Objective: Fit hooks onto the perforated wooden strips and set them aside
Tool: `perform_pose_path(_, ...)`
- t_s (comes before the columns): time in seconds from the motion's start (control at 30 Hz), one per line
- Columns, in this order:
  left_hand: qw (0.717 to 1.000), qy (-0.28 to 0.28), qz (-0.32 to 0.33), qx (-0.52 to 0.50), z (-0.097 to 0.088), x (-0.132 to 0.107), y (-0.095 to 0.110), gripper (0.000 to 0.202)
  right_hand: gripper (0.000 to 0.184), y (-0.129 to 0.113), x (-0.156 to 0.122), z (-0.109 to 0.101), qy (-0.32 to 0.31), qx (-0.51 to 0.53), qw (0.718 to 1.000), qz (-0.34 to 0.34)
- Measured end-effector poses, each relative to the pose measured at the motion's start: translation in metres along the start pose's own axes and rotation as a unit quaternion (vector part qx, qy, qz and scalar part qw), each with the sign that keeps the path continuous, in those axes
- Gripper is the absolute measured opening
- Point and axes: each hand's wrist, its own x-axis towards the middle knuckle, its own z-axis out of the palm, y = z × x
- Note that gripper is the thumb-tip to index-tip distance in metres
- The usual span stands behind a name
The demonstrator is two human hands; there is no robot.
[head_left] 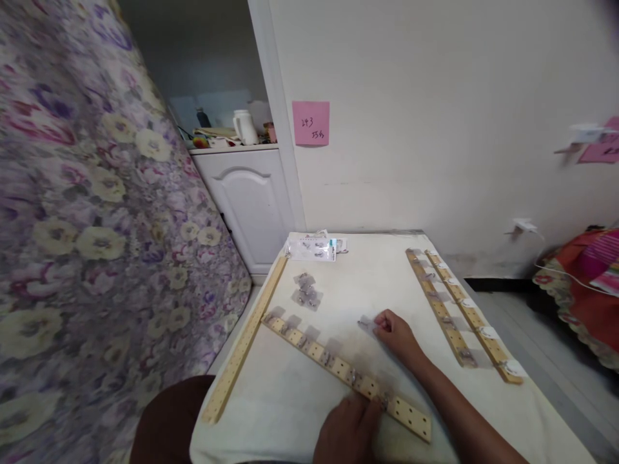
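Note:
My left hand (349,428) is at the near edge of a perforated wooden strip (341,368) lying diagonally across the table. Its fingers are closed on the strip's edge, beside a small metal piece (385,398). Several similar metal pieces with clear plastic tags sit along this strip. Above the cloth to the right, my right hand (397,335) pinches a small clear plastic tag (368,323) with a bit of metal at its far end. A loose pile of clear tags with metal pieces (306,290) lies beyond the strip.
A bare perforated strip (246,338) runs along the table's left side. Two strips (447,325) (476,316) carrying tagged pieces lie at the right. Clear packets (312,248) rest at the back left corner. A wall stands behind the cloth-covered table (290,412); a floral curtain (111,225) hangs left.

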Motion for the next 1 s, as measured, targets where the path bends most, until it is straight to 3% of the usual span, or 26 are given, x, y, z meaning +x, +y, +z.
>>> perform_pose_path(0.23, 0.999, -0.04, -0.01, 0.027, -0.015, 0.006, 0.007, 0.07, 0.028, -0.001, -0.031, -0.04, -0.045, 0.153, 0.987, -0.018)
perform_pose_path(0.33, 1.0, -0.028, 0.0, -0.001, -0.021, 0.006, 0.007, 0.073, 0.034, 0.001, -0.052, -0.057, -0.078, 0.224, 0.971, 0.01)
perform_pose_path(0.5, 0.996, 0.024, 0.033, -0.077, -0.025, 0.001, 0.001, 0.062, 0.034, 0.012, -0.082, -0.076, -0.171, 0.207, 0.963, 0.015)
perform_pose_path(0.73, 0.976, 0.088, 0.114, -0.163, -0.025, -0.011, 0.008, 0.041, 0.024, 0.024, -0.101, -0.071, -0.225, 0.193, 0.955, 0.017)
perform_pose_path(0.87, 0.975, 0.092, 0.177, -0.099, -0.013, -0.007, 0.023, 0.032, 0.02, 0.02, -0.105, -0.068, -0.24, 0.167, 0.956, 0.011)
perform_pose_path(1.0, 0.976, 0.088, 0.191, -0.056, 0.0, -0.002, 0.034, 0.027, 0.017, 0.016, -0.106, -0.07, -0.241, 0.18, 0.954, -0.004)
